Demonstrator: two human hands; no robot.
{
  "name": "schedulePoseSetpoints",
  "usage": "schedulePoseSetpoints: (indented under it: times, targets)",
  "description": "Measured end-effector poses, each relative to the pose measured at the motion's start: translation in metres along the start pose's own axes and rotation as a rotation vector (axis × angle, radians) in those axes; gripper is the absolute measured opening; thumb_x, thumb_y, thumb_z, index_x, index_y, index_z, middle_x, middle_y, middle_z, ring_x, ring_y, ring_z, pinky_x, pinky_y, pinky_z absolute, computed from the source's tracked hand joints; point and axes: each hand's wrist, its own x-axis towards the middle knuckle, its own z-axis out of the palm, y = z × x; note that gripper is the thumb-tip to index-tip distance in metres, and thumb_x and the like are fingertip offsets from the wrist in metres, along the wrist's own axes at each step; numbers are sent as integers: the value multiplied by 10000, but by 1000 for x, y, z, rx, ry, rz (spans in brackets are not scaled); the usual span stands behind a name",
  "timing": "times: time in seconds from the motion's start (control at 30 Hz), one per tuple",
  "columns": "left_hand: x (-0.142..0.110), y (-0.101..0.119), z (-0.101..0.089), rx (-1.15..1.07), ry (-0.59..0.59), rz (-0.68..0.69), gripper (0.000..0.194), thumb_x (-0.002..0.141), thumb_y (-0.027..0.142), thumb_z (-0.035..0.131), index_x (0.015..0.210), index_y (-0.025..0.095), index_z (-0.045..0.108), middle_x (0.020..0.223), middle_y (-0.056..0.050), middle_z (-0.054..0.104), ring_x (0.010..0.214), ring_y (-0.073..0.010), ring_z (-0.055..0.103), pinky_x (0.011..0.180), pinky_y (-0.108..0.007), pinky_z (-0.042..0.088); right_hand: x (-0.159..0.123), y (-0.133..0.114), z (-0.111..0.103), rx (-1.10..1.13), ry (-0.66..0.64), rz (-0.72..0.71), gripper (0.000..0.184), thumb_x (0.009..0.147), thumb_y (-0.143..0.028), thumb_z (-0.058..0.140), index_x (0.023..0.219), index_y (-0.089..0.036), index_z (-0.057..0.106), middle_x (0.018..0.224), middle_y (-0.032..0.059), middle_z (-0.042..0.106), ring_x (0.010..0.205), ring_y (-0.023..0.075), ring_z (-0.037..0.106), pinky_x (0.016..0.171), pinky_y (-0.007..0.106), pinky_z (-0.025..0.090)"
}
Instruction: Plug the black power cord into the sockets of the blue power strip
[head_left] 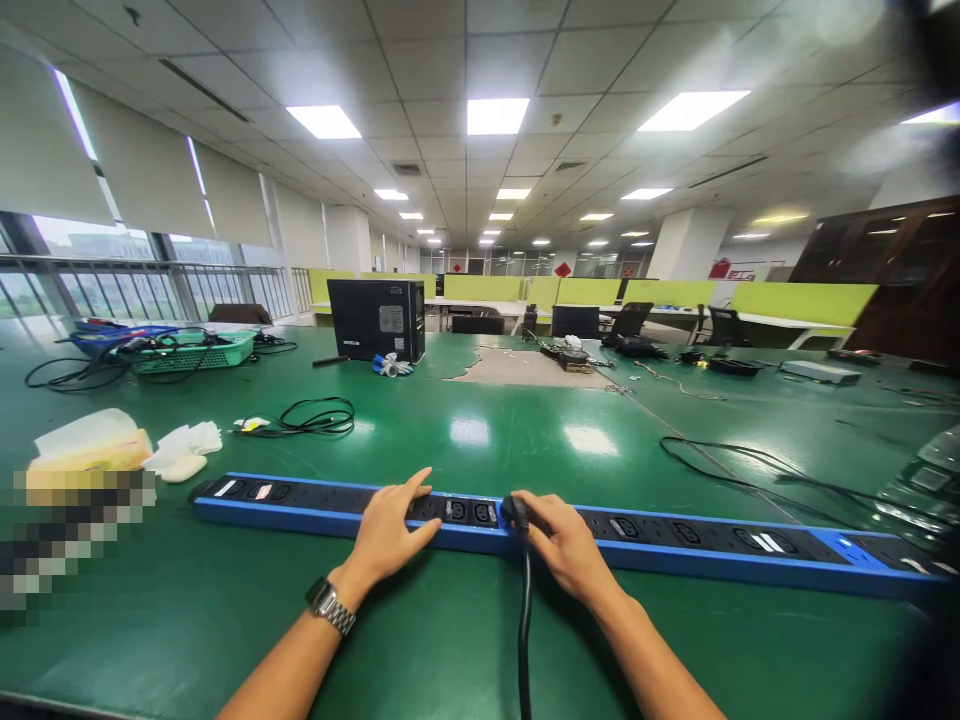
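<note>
A long blue power strip [450, 535] with black sockets lies across the green table in front of me. My right hand [562, 540] grips a black power plug [514, 514] at the strip's middle; whether its pins are fully in a socket is hidden. From the plug a thick black cord [526, 620] runs down toward me. Resting on the strip just left of the plug, my left hand [394, 527] has its fingers spread and holds nothing. A metal watch [330, 606] is on the left wrist.
A black computer case [379, 318] stands at the back, with gloves [393, 365] before it. Green basket [199, 351], coiled black cable [319, 416] and crumpled tissue [182, 450] lie to the left. More black cables [720, 455] and a clear plastic bottle [930, 480] are on the right.
</note>
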Motion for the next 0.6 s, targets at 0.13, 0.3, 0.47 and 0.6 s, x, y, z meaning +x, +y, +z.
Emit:
schedulePoseSetpoints:
  times: [0.13,0.3,0.47,0.6]
  targets:
    - [3,20,15,-68,6,40,564,783,264,668,1324,227,513,1181,-55,681,1110,-251,580,1013,-427,404,1,5,4,-47,14,18,407,851,-346,490,1224,-244,616,958,74,648,880,222,596,833,384,466]
    - [15,57,42,-202,-49,192,494,792,233,660,1277,241,569,1209,-47,666,1077,-228,602,973,-363,449,-1,17,8,-62,27,8,410,849,-358,486,1229,-266,610,983,71,648,898,227,608,835,382,476]
    - [26,72,65,-172,-47,247,527,809,217,632,1316,314,524,1260,6,646,1098,-225,601,971,-368,466,-3,26,13,-95,77,7,417,860,-337,467,1248,-246,589,996,72,665,920,225,614,833,370,481]
    - [22,65,74,-67,9,211,579,809,255,625,1365,263,465,1202,-44,667,1069,-250,608,959,-417,477,-3,20,15,-160,102,-33,387,884,-336,455,1243,-256,576,1034,65,671,955,221,613,855,365,465]
